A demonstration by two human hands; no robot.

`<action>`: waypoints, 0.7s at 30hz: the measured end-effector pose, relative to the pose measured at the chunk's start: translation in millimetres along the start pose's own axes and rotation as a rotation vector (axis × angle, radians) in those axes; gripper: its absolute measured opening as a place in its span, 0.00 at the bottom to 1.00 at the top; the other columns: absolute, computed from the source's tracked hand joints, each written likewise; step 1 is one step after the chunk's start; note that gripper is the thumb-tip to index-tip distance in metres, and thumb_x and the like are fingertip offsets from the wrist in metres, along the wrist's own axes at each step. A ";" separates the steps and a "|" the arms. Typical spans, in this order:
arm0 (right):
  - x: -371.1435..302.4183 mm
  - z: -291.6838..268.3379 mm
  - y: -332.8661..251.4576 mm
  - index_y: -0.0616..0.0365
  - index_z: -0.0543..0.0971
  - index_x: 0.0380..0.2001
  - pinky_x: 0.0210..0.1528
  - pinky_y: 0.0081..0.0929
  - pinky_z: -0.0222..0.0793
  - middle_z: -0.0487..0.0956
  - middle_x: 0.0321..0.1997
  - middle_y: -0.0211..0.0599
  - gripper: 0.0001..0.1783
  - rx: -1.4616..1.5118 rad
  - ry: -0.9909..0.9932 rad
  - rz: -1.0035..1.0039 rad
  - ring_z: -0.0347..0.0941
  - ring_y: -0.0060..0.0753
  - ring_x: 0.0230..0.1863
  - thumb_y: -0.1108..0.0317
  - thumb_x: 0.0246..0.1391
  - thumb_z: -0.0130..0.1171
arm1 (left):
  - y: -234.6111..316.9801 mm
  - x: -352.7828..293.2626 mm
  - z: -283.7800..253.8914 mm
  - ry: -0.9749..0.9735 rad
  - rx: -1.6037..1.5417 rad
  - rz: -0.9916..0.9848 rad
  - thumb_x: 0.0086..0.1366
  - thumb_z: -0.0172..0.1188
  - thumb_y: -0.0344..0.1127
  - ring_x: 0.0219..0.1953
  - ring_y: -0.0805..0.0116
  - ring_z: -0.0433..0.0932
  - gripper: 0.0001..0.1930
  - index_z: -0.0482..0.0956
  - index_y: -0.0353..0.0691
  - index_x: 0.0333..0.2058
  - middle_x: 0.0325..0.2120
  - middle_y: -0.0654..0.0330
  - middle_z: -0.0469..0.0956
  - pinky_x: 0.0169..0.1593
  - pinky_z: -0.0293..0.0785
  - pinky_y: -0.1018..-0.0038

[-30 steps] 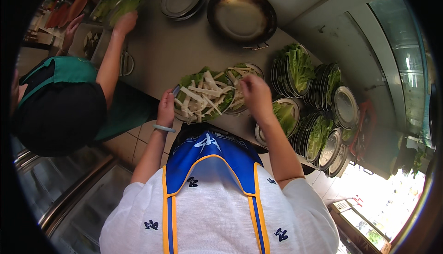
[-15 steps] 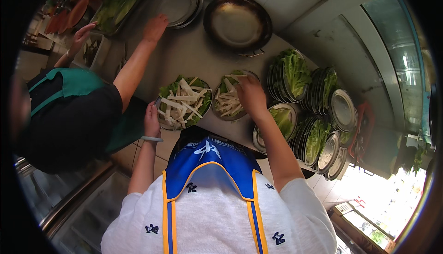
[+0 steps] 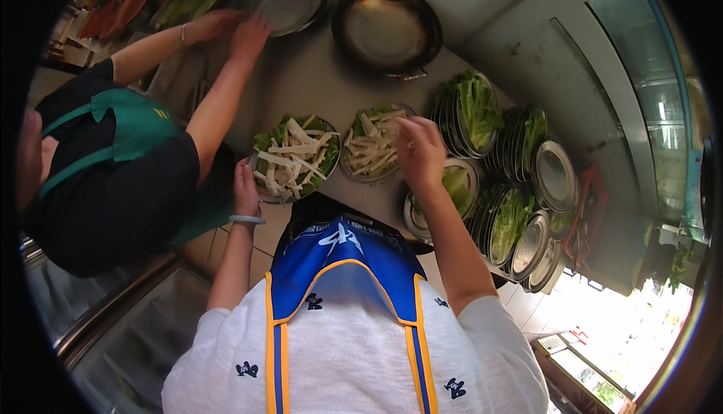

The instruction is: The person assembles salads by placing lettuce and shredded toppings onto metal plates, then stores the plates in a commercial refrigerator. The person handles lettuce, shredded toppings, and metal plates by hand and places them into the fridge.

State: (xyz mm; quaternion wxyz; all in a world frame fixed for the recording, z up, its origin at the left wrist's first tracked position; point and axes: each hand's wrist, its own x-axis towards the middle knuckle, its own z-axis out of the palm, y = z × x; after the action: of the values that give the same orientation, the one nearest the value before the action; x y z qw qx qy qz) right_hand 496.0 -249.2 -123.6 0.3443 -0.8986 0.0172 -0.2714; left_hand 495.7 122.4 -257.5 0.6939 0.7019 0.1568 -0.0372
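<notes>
My left hand (image 3: pixel 245 188) grips the near-left rim of a metal plate (image 3: pixel 334 163), which holds lettuce (image 3: pixel 263 141) topped with pale, cut strips (image 3: pixel 292 159). Just right of it lies a second metal plate (image 3: pixel 412 113) with similar strips (image 3: pixel 370 147) over lettuce. My right hand (image 3: pixel 422 154) is raised over the right edge of that second plate, fingers bent and drawn together. Whatever they may hold is too small or hidden to make out.
Metal plates with lettuce (image 3: pixel 478 117) stand stacked in several groups at the right. A large dark wok (image 3: pixel 388 34) sits at the back, beside stacked metal plates (image 3: pixel 290 7). On the left, a co-worker in a green apron (image 3: pixel 132 124) reaches toward those plates.
My right hand has lifted off the strips on the second plate and shifted slightly right. The left hand stays on its plate. The co-worker's farther hand has moved right, next to the other.
</notes>
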 end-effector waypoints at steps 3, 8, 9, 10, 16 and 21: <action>-10.2 0.7 11.4 0.56 0.81 0.35 0.29 0.28 0.72 0.77 0.29 0.37 0.09 -0.420 -0.512 0.084 0.75 0.37 0.28 0.64 0.59 0.57 | -4.1 -16.2 1.8 -0.001 -0.035 0.014 0.76 0.41 0.43 0.49 0.74 0.69 0.16 0.69 0.39 0.51 0.46 0.62 0.73 0.56 0.63 0.75; -40.9 -3.7 10.9 0.59 0.77 0.29 0.33 0.29 0.70 0.74 0.24 0.27 0.12 0.821 -0.128 0.800 0.68 0.28 0.24 0.61 0.61 0.56 | -18.1 -68.4 7.0 0.088 -0.212 -0.041 0.76 0.41 0.42 0.47 0.74 0.71 0.16 0.69 0.39 0.51 0.46 0.62 0.74 0.54 0.67 0.76; -56.8 0.4 2.5 0.59 0.77 0.29 0.33 0.29 0.70 0.74 0.25 0.27 0.11 0.901 -0.098 0.993 0.68 0.29 0.24 0.62 0.60 0.57 | -21.5 -83.0 7.6 0.131 -0.211 -0.010 0.76 0.41 0.42 0.47 0.74 0.71 0.16 0.69 0.38 0.51 0.46 0.62 0.74 0.53 0.67 0.75; -75.3 7.9 -8.1 0.58 0.77 0.30 0.33 0.29 0.70 0.73 0.25 0.27 0.10 1.015 -0.069 1.142 0.68 0.29 0.24 0.63 0.60 0.57 | -24.3 -100.4 7.4 0.177 -0.246 -0.020 0.76 0.41 0.42 0.47 0.74 0.72 0.16 0.69 0.38 0.51 0.46 0.61 0.74 0.53 0.68 0.75; -130.0 36.8 -11.4 0.61 0.78 0.35 0.36 0.34 0.71 0.75 0.36 0.42 0.10 0.585 -0.291 0.781 0.74 0.41 0.32 0.66 0.57 0.56 | -44.3 -187.2 -8.0 0.466 -0.297 -0.098 0.76 0.42 0.42 0.48 0.72 0.72 0.17 0.69 0.36 0.53 0.46 0.61 0.74 0.54 0.67 0.74; -120.0 37.1 10.6 0.59 0.80 0.35 0.40 0.46 0.71 0.75 0.44 0.52 0.08 -0.132 -0.464 0.153 0.73 0.58 0.39 0.69 0.54 0.56 | -74.8 -233.0 -43.8 0.484 -0.413 -0.056 0.75 0.42 0.42 0.48 0.70 0.71 0.18 0.68 0.37 0.55 0.47 0.60 0.74 0.55 0.67 0.73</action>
State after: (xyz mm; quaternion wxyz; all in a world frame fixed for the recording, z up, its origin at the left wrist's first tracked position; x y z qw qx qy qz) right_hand 414.0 -208.5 -210.2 0.2990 -0.9535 0.0235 -0.0295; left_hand 247.2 125.5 -265.1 0.7628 0.5302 0.3408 0.1445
